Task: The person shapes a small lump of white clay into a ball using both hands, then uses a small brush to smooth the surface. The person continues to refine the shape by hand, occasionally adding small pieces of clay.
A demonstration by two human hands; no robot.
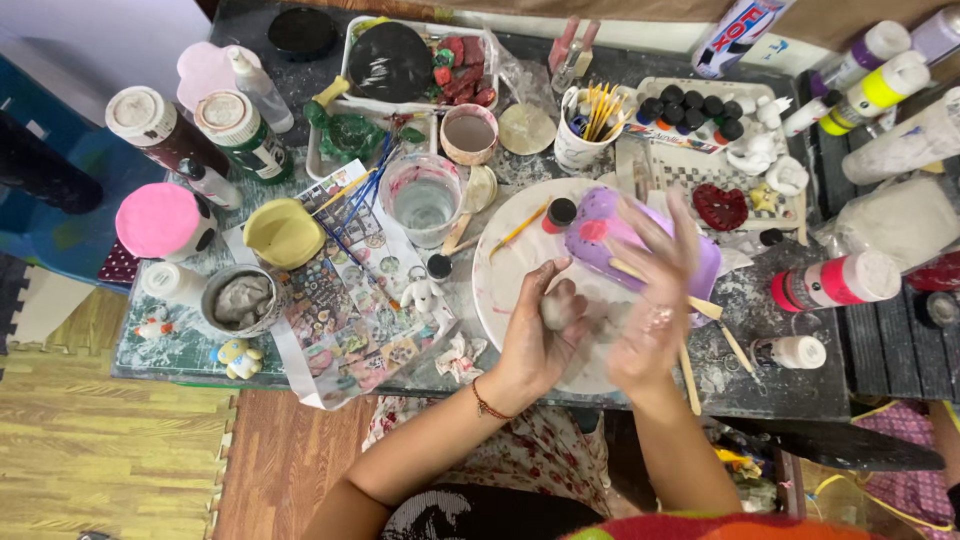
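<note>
My left hand (540, 330) is cupped around a small grey lump of clay (556, 310) over a large white plate (500, 280). Beside it my right hand (655, 290) is blurred, its fingers spread and empty, hovering just right of the clay. A purple lumpy object (600, 230) with a pink spot lies on the plate behind both hands. Thin wooden sticks (715, 320) lie under my right hand.
A clear cup of water (424, 200), a yellow bowl (284, 233), a grey clay tub (240, 298), a cup of brushes (585, 125), paint bottles (835, 280), a tray of black-capped pots (700, 110) and a sticker sheet (350, 290) crowd the table.
</note>
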